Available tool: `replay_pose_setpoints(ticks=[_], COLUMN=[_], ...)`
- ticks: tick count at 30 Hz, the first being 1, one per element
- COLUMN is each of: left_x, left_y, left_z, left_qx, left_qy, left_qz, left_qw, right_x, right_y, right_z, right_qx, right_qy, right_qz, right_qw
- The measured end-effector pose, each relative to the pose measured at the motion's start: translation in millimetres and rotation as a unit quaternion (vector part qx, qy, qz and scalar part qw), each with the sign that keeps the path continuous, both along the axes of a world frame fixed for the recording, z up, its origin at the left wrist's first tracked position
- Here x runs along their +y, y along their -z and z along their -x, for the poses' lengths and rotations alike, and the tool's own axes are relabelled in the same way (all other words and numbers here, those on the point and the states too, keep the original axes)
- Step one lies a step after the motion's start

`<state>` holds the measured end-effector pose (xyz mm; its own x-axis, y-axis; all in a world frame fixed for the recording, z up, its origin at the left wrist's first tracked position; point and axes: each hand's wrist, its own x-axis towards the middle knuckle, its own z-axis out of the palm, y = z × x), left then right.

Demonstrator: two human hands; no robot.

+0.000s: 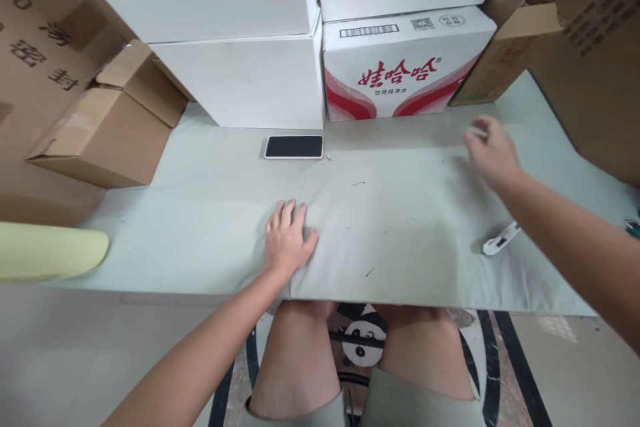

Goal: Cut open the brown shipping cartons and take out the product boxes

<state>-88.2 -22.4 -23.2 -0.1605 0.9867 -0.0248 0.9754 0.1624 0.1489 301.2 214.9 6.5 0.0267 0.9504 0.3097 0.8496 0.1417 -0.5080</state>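
My left hand (287,240) lies palm down on the pale green cloth (390,233), its fingers spread and nothing in them. To the right, my right hand (494,152) is raised over the cloth, with its fingers curled together around a small whitish thing (479,132). Blur and the fingers hide what that thing is. Below my right forearm rests a slim white tool (500,240) with a small dark patch, its far end covered by the arm. A phone (294,147) with a dark screen lies face up beyond my left hand, beside a tiny pale scrap (329,157).
Plain white boxes (250,83) and a white carton with red print (405,73) form a stacked wall at the back. Brown cardboard boxes stand at left (115,127) and right (515,47). A yellow-green roll (50,250) lies at the left edge. Dark thread bits (370,272) dot the cloth.
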Motion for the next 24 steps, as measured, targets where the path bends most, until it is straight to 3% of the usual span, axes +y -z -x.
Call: replay_pose_setpoints(ticks=[3,6,9,12,15,18,21,24], left_x=[-1.5,-3.7,-6.5,-10.1,-12.5,-5.9,21.3,68.8], left_y=[-1.3,-3.2,-3.5,0.1,5.4,2.6,-17.5,-51.4], left_z=[-4.7,-6.0,-5.3,-5.2,-1.3,20.1,72.1,150.7], left_qx=[-0.013,-0.036,-0.063,-0.101,-0.185,-0.249,-0.256,-0.239], left_qy=[0.004,0.011,0.015,0.012,0.006,0.002,-0.013,-0.071], left_qz=[-0.003,-0.003,-0.008,-0.026,-0.063,-0.078,-0.096,-0.134], left_qw=[1.000,0.999,0.998,0.995,0.981,0.965,0.962,0.959], right_x=[-94.6,-178.5,-232.7,-255.2,-258.9,-258.8,-260.4,-261.9], right_y=[21.9,38.0,50.9,61.0,65.9,65.9,64.0,62.5], right_z=[64.5,134.3,188.7,212.5,214.8,213.4,215.1,217.5], right_qx=[0.023,0.010,-0.050,-0.113,-0.151,-0.176,-0.186,-0.199], right_qy=[-0.123,-0.285,-0.336,-0.303,-0.286,-0.283,-0.278,-0.279], right_qz=[0.035,0.036,0.015,-0.021,-0.057,-0.082,-0.092,-0.107], right_qw=[0.991,0.958,0.940,0.946,0.945,0.939,0.938,0.933])
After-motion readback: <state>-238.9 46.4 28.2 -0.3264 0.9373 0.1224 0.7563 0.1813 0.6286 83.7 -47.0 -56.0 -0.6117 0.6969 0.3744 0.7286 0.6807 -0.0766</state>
